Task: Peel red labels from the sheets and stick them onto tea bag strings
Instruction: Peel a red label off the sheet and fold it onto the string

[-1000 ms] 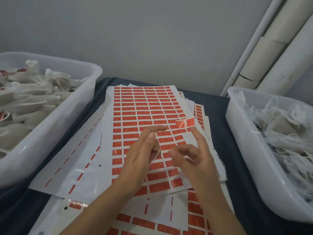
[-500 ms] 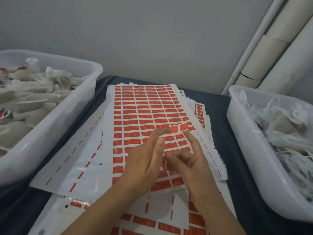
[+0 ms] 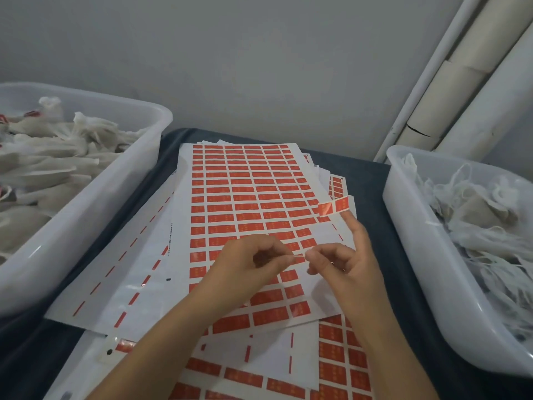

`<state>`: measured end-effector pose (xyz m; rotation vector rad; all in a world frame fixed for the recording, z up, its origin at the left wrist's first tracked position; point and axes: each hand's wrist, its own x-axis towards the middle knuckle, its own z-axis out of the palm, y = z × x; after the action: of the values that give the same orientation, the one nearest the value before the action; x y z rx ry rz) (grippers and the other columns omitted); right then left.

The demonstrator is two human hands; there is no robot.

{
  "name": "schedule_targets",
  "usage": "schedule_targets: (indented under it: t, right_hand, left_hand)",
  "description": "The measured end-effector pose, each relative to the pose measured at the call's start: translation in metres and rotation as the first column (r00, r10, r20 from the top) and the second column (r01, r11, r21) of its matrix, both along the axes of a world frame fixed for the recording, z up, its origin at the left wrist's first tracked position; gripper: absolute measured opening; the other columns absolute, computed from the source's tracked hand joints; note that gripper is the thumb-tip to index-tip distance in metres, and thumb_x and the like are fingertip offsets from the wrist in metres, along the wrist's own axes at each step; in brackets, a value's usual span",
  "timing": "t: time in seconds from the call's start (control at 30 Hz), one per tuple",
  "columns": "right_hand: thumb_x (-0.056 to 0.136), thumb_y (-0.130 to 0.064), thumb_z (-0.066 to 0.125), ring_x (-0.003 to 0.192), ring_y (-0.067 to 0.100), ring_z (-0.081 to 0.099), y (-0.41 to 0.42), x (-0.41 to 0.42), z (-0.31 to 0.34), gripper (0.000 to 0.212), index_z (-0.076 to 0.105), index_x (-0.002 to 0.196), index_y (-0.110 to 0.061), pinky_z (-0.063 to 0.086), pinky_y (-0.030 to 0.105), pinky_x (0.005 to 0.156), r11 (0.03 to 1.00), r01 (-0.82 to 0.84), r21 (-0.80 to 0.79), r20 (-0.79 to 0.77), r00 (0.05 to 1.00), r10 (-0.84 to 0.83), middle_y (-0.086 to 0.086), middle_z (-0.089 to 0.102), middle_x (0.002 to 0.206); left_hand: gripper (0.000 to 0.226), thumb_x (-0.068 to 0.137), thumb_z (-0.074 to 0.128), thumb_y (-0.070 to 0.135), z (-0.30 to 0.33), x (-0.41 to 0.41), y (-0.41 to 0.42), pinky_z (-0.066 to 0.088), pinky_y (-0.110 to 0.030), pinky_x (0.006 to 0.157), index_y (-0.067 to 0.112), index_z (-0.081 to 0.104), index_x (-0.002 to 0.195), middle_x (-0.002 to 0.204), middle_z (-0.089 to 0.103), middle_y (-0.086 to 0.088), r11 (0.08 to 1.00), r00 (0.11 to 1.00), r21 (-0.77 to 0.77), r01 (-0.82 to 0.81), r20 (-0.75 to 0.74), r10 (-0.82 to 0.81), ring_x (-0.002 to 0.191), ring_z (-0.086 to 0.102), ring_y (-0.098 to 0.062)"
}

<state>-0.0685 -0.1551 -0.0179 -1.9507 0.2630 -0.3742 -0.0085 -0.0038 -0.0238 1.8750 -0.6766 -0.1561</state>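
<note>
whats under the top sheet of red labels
Under the top label sheet lie more sheets: a mostly peeled one at left and another with labels below. How many more, or the cloth beneath, is covered.

You face a plain grey wall (image 3: 259, 59), evenly and softly lit, with no hard shadows on it. At your upper right, pale pipes (image 3: 473, 82) run diagonally up along the wall; one cream pipe shows a joint and a small dark crack near its lower end. Beside them runs a thinner white conduit (image 3: 424, 79). Below you, the tabletop (image 3: 372, 180) is covered in a dark blue-grey cloth that meets the wall at its far edge.
</note>
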Motion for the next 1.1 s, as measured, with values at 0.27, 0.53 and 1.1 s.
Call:
schedule_targets:
  t: [0.27, 0.53, 1.1]
  right_hand:
    - [0.071, -0.059, 0.053, 0.076, -0.027, 0.054, -0.009, -0.004, 0.012, 0.024, 0.053, 0.094, -0.051, 0.038, -0.001, 0.043, 0.969, 0.148, 0.199, 0.047, 0.986, -0.16, -0.052, 0.053, 0.08]
    - [0.066, -0.048, 0.056, 0.088, -0.018, 0.057, 0.009, -0.009, 0.014, 0.026, 0.068, 0.086, -0.036, 0.044, -0.002, 0.063, 0.968, -0.159, 0.196, -0.103, 0.978, 0.182, -0.039, 0.062, 0.087]
    - [0.068, -0.038, 0.057, 0.076, -0.006, 0.064, 0.005, -0.006, 0.01, 0.016, 0.063, 0.08, -0.027, 0.042, -0.001, 0.056, 0.984, -0.129, 0.121, 0.005, 0.992, 0.129, -0.026, 0.068, 0.078]
  left_hand:
    - [0.015, 0.078, 0.069, 0.027, 0.008, 0.003, 0.006, 0.043, -0.002, 0.055, 0.032, 0.068, 0.064, 0.07, 0.066, 0.018, 0.983, 0.969, -0.151, -0.105, -0.238, 0.067, 0.073, 0.06, 0.004]
    - [0.028, 0.082, 0.065, 0.018, 0.006, 0.001, 0.003, 0.045, -0.002, 0.057, 0.037, 0.063, 0.062, 0.066, 0.063, 0.02, 0.996, 0.99, -0.071, -0.049, -0.136, 0.039, 0.071, 0.058, 0.001]
    - [0.025, 0.081, 0.067, 0.023, 0.007, 0.0, 0.002, 0.044, -0.003, 0.054, 0.04, 0.062, 0.064, 0.065, 0.063, 0.022, 0.999, 0.991, -0.048, -0.015, -0.132, 0.008, 0.067, 0.058, 0.003]
